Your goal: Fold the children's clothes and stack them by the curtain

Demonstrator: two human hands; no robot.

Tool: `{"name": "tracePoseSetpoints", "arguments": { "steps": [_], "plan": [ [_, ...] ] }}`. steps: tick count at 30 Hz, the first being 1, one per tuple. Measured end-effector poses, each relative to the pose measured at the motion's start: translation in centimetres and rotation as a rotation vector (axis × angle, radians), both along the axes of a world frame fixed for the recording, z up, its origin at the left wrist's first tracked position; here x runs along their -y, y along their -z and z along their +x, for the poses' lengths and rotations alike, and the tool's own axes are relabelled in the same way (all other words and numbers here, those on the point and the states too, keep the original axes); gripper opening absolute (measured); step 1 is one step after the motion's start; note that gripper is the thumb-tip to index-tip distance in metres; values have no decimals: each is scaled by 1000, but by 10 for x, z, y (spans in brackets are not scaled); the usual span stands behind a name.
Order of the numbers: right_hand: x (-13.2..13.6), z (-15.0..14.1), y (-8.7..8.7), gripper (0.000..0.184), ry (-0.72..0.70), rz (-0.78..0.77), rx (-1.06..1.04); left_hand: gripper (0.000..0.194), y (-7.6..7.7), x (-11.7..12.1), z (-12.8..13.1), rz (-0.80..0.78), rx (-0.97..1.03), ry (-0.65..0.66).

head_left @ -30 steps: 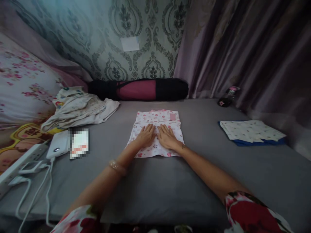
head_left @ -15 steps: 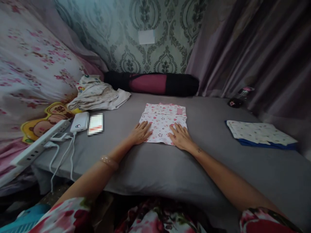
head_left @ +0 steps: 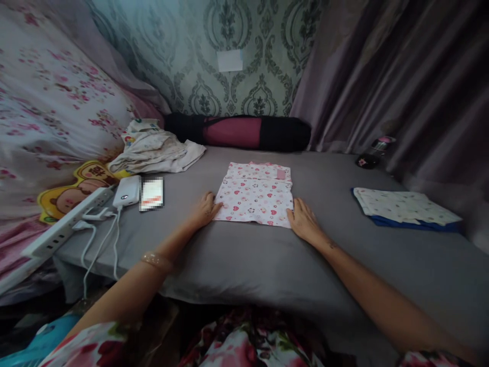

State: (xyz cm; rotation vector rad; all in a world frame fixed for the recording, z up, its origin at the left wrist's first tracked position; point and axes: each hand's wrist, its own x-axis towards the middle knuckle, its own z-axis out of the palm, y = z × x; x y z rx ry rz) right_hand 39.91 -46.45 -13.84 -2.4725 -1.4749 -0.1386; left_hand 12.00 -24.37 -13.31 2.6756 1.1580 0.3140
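Note:
A folded white garment (head_left: 254, 196) with pink hearts, small flowers and a pink patch lies flat on the grey sheet. My left hand (head_left: 206, 210) rests at its left edge, thumb against the fabric and fingers on the sheet side. Along the right edge lies my right hand (head_left: 304, 220), open, with its fingers stretched forward and its thumb by the near corner. Neither hand lifts the cloth. The garment's near edge runs almost straight between my hands, and its far end shows a fold line and a pink trim.
Crumpled light clothes (head_left: 158, 152) sit at back left. A phone (head_left: 152, 194), a white power bank (head_left: 127, 191) and a power strip (head_left: 72, 221) with cables are at left. At right are folded cloths (head_left: 405, 205) and a bottle (head_left: 374, 154). A black-and-maroon roll (head_left: 237, 131) lies behind.
Both hands have slid outward, off the top of the garment to its left and right edges. The near part of the garment now looks smoother and fully uncovered.

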Motion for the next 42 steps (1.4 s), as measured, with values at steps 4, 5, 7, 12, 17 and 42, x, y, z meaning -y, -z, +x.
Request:
{"name": "tracePoseSetpoints", "arguments": {
  "steps": [4, 5, 7, 12, 17, 42],
  "plan": [
    [11, -7, -12, 37, 55, 3, 63, 33, -2, 4, -8, 11, 24, -63],
    [13, -10, -15, 34, 69, 3, 74, 32, -3, 5, -11, 7, 25, -64],
    [17, -14, -19, 30, 93, 6, 82, 32, -5, 7, -15, -6, 29, -51],
    [26, -21, -22, 21, 110, -8, -7, 34, -11, 14, -21, -69, 5, -87],
    [31, -21, -19, 17, 80, -10, -128, 37, -18, 19, -23, -105, -6, -104],
    [20, 7, -64, 49, 7, 305, -1204, 31, -67, 5, -15, -1216, 976, -236]
  ]
}}
